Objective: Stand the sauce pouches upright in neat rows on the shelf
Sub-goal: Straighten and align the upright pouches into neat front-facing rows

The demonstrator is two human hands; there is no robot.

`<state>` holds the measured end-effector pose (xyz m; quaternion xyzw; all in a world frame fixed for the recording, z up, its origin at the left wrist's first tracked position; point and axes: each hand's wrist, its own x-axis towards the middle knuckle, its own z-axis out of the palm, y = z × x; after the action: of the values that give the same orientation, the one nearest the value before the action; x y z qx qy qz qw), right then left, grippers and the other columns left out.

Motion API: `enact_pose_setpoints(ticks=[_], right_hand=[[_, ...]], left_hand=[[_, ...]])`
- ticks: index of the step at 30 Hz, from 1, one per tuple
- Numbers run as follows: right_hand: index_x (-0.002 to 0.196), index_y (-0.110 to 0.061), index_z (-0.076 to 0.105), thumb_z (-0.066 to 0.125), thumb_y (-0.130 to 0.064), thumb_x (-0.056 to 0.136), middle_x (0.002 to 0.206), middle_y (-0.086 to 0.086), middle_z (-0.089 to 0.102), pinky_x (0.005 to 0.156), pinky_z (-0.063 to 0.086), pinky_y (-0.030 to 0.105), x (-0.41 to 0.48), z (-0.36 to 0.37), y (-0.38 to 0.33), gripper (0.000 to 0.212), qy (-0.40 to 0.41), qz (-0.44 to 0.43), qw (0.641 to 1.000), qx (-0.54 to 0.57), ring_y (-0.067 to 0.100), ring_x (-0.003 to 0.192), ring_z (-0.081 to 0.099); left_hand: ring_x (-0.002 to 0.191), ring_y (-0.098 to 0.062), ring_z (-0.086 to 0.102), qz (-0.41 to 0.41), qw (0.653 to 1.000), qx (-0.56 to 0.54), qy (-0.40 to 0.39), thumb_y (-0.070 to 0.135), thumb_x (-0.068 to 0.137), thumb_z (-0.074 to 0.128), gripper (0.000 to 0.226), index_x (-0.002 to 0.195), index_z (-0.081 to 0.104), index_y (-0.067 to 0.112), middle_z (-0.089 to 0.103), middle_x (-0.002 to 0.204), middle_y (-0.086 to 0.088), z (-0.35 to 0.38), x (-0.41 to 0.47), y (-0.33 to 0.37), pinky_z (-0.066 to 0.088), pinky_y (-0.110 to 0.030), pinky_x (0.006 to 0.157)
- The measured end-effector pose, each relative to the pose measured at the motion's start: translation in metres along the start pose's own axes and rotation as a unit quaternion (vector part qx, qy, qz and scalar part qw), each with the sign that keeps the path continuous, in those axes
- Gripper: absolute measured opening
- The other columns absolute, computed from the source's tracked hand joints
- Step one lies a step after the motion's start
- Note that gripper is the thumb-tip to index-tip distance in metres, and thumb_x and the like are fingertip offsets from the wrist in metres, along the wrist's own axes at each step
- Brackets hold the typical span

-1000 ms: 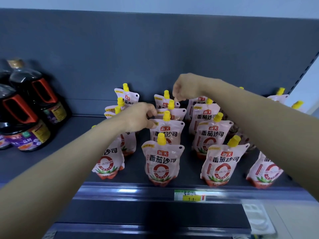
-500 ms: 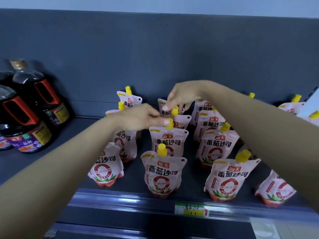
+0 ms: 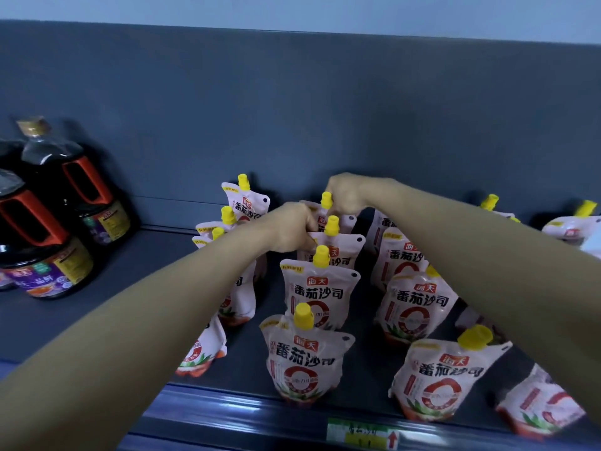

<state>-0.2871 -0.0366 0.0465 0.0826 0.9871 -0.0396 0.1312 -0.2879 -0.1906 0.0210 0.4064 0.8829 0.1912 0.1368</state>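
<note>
**At the back of the middle row: squaring two pouches**

Deep on the shelf (image 3: 156, 265), my right hand (image 3: 346, 193) pinches the top of the rearmost pouch (image 3: 325, 212) beside its yellow cap (image 3: 326, 200); my left hand (image 3: 289, 229) has its fingers (image 3: 310, 234) curled on the top corner of the third pouch (image 3: 338, 255). Both stand upright, one close behind the other. Note: hold near the spouts, seat bases flat, line caps up with the front pouch (image 3: 304, 366), release gently; soft pouches likely slump
</note>
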Motion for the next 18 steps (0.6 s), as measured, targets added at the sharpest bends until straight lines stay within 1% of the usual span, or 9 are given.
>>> enact_pose_setpoints(ticks=[1, 3, 5, 7, 9, 11, 13, 16, 18], right_hand=[[0.054, -0.013, 0.044, 0.067, -0.017, 0.082, 0.048, 0.003, 0.047, 0.047, 0.034, 0.022, 0.002, -0.001, 0.0, 0.036, 0.008, -0.008, 1.0, -0.012, 0.024, 0.053, 0.046], [0.054, -0.014, 0.043, 0.07, -0.02, 0.08, 0.054, 0.002, 0.041, 0.049, 0.032, 0.025, 0.005, -0.004, 0.002, 0.037, 0.028, -0.018, 0.999, -0.037, 0.024, 0.062, 0.042], [0.058, -0.014, 0.048, 0.071, -0.02, 0.079, 0.056, 0.002, 0.043, 0.055, 0.036, 0.027, 0.009, -0.006, 0.004, 0.032, 0.045, -0.016, 0.998, -0.036, 0.023, 0.066, 0.044], [0.061, -0.013, 0.051, 0.073, -0.018, 0.078, 0.059, 0.003, 0.047, 0.06, 0.039, 0.028, 0.013, -0.007, 0.005, 0.028, 0.059, -0.009, 0.998, -0.028, 0.024, 0.067, 0.048], [0.056, -0.014, 0.047, 0.073, -0.018, 0.077, 0.059, 0.003, 0.046, 0.061, 0.039, 0.028, 0.016, -0.007, 0.005, 0.033, 0.068, -0.009, 0.997, -0.022, 0.024, 0.067, 0.048], [0.058, -0.014, 0.049, 0.073, -0.018, 0.077, 0.063, 0.005, 0.05, 0.062, 0.04, 0.028, 0.016, -0.008, 0.005, 0.032, 0.069, -0.012, 0.997, -0.021, 0.024, 0.068, 0.048], [0.067, -0.011, 0.056, 0.074, -0.019, 0.076, 0.071, 0.008, 0.053, 0.062, 0.041, 0.028, 0.015, -0.009, 0.005, 0.022, 0.066, -0.01, 0.998, -0.016, 0.025, 0.068, 0.049], [0.077, -0.007, 0.061, 0.072, -0.018, 0.079, 0.074, 0.012, 0.056, 0.062, 0.042, 0.029, 0.008, -0.014, 0.004, 0.015, 0.049, -0.014, 0.998, -0.023, 0.024, 0.069, 0.049], [0.092, 0.002, 0.067, 0.07, -0.014, 0.079, 0.079, 0.016, 0.063, 0.065, 0.047, 0.031, 0.003, -0.022, 0.004, 0.021, 0.032, -0.013, 0.999, -0.018, 0.022, 0.07, 0.052]], left_hand=[[0.044, -0.002, 0.04, 0.0, 1.0, 0.001, 0.002, 0.005, 0.078, 0.066, 0.026, 0.054, 0.056, 0.001, 0.034, 0.049, 0.003, 0.0, 0.002, -0.001, 0.028, -0.013, 0.041], [0.046, -0.008, 0.032, -0.008, 1.0, -0.004, 0.003, 0.008, 0.077, 0.069, 0.035, 0.047, 0.051, 0.012, 0.034, 0.048, 0.001, -0.001, 0.003, -0.003, 0.03, -0.019, 0.045], [0.05, -0.013, 0.032, -0.022, 1.0, -0.019, 0.003, 0.012, 0.076, 0.073, 0.031, 0.049, 0.056, 0.013, 0.038, 0.05, 0.0, -0.002, 0.004, -0.005, 0.032, -0.022, 0.05], [0.049, -0.013, 0.033, -0.036, 0.999, -0.032, 0.007, 0.015, 0.074, 0.075, 0.028, 0.05, 0.061, 0.011, 0.04, 0.049, 0.002, -0.003, 0.004, -0.007, 0.031, -0.021, 0.049], [0.047, -0.01, 0.038, -0.046, 0.998, -0.034, 0.009, 0.014, 0.075, 0.074, 0.019, 0.059, 0.068, 0.008, 0.045, 0.048, 0.003, -0.003, 0.004, -0.008, 0.034, -0.016, 0.045], [0.037, -0.005, 0.037, -0.052, 0.998, -0.035, 0.02, 0.012, 0.075, 0.074, 0.035, 0.043, 0.06, 0.015, 0.039, 0.036, 0.009, -0.003, 0.005, -0.011, 0.028, -0.009, 0.037], [0.035, -0.008, 0.031, -0.064, 0.997, -0.03, 0.032, 0.013, 0.074, 0.075, 0.05, 0.033, 0.046, 0.017, 0.032, 0.032, 0.006, -0.004, 0.006, -0.012, 0.026, -0.015, 0.037], [0.043, -0.013, 0.023, -0.07, 0.996, -0.03, 0.036, 0.014, 0.073, 0.075, 0.053, 0.034, 0.039, 0.015, 0.026, 0.041, 0.003, -0.005, 0.006, -0.009, 0.023, -0.022, 0.044], [0.045, -0.014, 0.022, -0.068, 0.996, -0.03, 0.044, 0.012, 0.074, 0.074, 0.055, 0.035, 0.036, 0.015, 0.025, 0.044, 0.001, -0.006, 0.008, -0.007, 0.022, -0.022, 0.045]])
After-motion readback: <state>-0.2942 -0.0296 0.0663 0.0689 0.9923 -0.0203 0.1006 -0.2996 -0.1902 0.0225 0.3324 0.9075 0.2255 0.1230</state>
